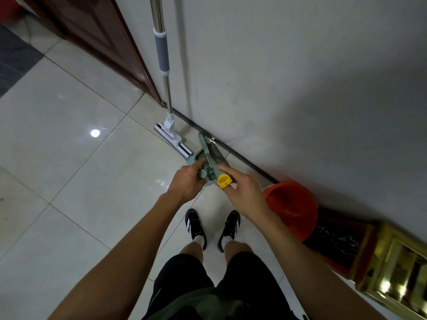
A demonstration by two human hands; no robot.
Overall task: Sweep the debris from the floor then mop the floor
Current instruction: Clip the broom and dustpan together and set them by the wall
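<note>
Left hand: the left hand (pixel 187 181) is curled round the green dustpan (pixel 200 168), fingers on its near rim, above the floor.
Right hand: the right hand (pixel 242 190) grasps the green broom handle (pixel 209 155) just below its yellow end cap (pixel 224 181); thumb and fingers wrap the shaft.
Broom and dustpan: held together between both hands, in the middle of the view, close to the wall's foot; the far end of the broom points down toward the baseboard, and its bristles are dark and hard to make out.
Mop: the mop (pixel 164 88) leans upright against the white wall (pixel 288 77), its flat white head on the floor just left of the dustpan; the top of its metal pole is cut off by the frame.
Bucket: an orange bucket (pixel 293 209) stands against the wall to the right, just beside the right forearm; what it holds cannot be told.
Floor: pale glossy floor tiles (pixel 80 158) with a lamp's reflection at left.
Door: a dark wooden door (pixel 97 38) at far left.
Right edge: a gold-framed stand (pixel 397 273), cut off by the frame.
Near: black shoes (pixel 195 225) and dark shorts below the arms.
</note>
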